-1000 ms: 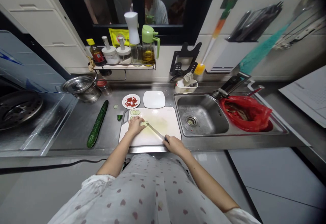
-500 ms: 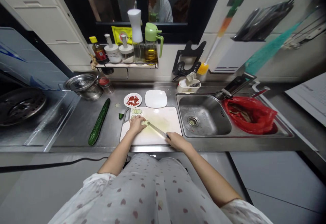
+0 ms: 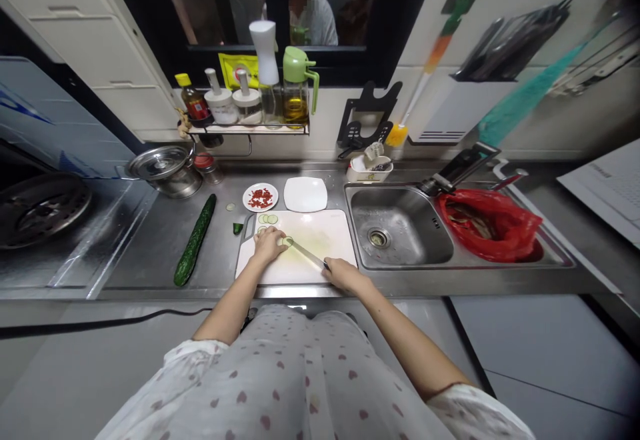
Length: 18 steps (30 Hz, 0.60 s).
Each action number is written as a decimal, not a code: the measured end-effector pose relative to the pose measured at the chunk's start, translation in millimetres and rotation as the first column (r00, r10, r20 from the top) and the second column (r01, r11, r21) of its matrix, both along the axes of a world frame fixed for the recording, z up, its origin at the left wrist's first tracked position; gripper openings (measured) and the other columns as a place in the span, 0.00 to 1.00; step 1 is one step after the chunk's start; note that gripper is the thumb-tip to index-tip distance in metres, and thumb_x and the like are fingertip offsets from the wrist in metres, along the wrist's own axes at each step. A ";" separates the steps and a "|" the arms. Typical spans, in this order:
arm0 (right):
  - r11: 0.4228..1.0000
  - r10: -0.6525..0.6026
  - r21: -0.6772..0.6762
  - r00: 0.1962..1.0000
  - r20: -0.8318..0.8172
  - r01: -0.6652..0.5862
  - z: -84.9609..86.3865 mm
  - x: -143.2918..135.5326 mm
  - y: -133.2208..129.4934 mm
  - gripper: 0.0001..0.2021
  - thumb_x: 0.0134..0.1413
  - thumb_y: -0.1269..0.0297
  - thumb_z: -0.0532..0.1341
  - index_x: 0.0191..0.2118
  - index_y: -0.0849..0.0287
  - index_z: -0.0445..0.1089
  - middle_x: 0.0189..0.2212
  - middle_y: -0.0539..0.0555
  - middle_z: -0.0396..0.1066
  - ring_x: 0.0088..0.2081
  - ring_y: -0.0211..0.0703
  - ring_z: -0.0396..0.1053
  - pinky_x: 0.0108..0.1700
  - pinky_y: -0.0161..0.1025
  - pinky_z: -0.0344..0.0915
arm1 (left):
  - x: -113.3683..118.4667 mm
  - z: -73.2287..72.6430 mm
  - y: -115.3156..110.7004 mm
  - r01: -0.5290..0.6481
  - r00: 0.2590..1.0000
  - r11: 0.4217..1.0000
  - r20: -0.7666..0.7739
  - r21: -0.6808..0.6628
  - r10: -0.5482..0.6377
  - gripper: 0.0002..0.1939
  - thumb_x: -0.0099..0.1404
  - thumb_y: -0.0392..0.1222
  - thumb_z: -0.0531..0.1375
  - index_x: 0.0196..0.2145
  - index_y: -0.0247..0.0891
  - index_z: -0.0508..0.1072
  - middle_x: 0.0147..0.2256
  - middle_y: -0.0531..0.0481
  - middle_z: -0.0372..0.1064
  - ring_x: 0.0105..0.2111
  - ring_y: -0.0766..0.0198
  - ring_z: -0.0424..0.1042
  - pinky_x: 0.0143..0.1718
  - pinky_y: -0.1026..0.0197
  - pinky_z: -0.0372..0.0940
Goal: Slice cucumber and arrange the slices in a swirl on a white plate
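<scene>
My right hand [image 3: 341, 273] is closed round the handle of a kitchen knife [image 3: 307, 254], whose blade points up and left. The tip of the blade meets a pale green cucumber slice [image 3: 287, 242] beside my left fingertips. My left hand [image 3: 269, 245] rests on the left part of the white cutting board [image 3: 330, 233], fingers curled and pressed on cucumber that the hand mostly hides. Several cut cucumber slices [image 3: 269, 219] lie at the board's upper left. A dark green cucumber end [image 3: 237, 228] sits just off the board's left edge.
A whole cucumber [image 3: 195, 240] lies left on the steel counter. Behind the board stand a plate of chopped red pepper [image 3: 261, 197] and a white square plate [image 3: 305, 194]. On the right are the sink [image 3: 400, 227] and a red plastic bag [image 3: 493, 227]. A lidded pot [image 3: 167, 168] stands back left.
My right hand and the knife handle have shifted slightly left, while the blade tip stays by the slice. The left hand holds its place. The view has moved a little.
</scene>
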State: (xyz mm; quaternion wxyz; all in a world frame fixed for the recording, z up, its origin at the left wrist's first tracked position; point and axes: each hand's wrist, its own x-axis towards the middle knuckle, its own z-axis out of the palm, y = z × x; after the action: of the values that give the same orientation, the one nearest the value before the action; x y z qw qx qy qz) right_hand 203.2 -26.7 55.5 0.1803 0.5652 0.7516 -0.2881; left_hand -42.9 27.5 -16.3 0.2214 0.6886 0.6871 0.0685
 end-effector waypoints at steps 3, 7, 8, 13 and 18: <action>1.000 0.004 -0.003 1.000 -0.005 -0.004 -0.6 -3.0 2.2 0.15 0.60 0.60 0.52 0.49 0.60 0.67 0.46 0.63 0.72 0.45 0.50 0.71 0.37 0.37 0.60 | -0.3 -0.2 0.2 -0.004 1.000 1.000 0.000 -0.004 0.004 0.18 0.55 0.51 0.64 0.44 0.50 0.74 0.49 0.48 0.65 0.52 0.49 0.58 0.49 0.50 0.52; 1.000 0.022 -0.004 1.000 -0.003 -0.022 -2.2 -4.6 6.2 0.15 0.60 0.61 0.53 0.49 0.59 0.67 0.46 0.62 0.72 0.45 0.50 0.71 0.37 0.37 0.60 | -0.2 -0.1 0.6 -0.008 1.000 1.000 -0.001 -0.005 0.008 0.18 0.54 0.51 0.64 0.43 0.51 0.74 0.49 0.49 0.65 0.52 0.49 0.58 0.49 0.49 0.52; 1.000 0.021 -0.003 1.000 0.001 -0.021 -2.5 -4.8 6.9 0.15 0.60 0.61 0.53 0.49 0.59 0.67 0.46 0.62 0.72 0.45 0.49 0.71 0.37 0.37 0.60 | 0.0 0.0 0.5 -0.009 1.000 1.000 -0.001 -0.007 0.009 0.18 0.54 0.51 0.64 0.43 0.51 0.74 0.49 0.49 0.65 0.52 0.49 0.58 0.49 0.49 0.52; 1.000 0.011 -0.012 1.000 0.000 -0.011 -2.9 -6.0 8.6 0.16 0.60 0.61 0.53 0.50 0.59 0.67 0.47 0.63 0.72 0.45 0.49 0.71 0.38 0.37 0.61 | 1.0 0.8 -0.3 -0.015 1.000 1.000 -0.001 -0.005 0.015 0.16 0.55 0.50 0.64 0.43 0.50 0.74 0.49 0.49 0.65 0.52 0.49 0.58 0.49 0.49 0.53; 1.000 0.025 -0.014 1.000 -0.004 -0.025 -3.3 -7.2 9.6 0.16 0.60 0.61 0.53 0.50 0.60 0.67 0.47 0.63 0.71 0.45 0.51 0.71 0.38 0.38 0.62 | 0.8 0.3 -0.7 -0.012 1.000 1.000 -0.002 0.008 0.012 0.16 0.55 0.50 0.64 0.42 0.51 0.74 0.48 0.48 0.65 0.52 0.49 0.58 0.48 0.49 0.53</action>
State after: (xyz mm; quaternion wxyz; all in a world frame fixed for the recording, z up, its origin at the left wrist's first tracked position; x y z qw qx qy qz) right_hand 195.9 -17.1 52.2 0.1866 0.5538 0.7570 -0.2923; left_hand -42.2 26.8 -16.0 0.2175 0.6854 0.6912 0.0717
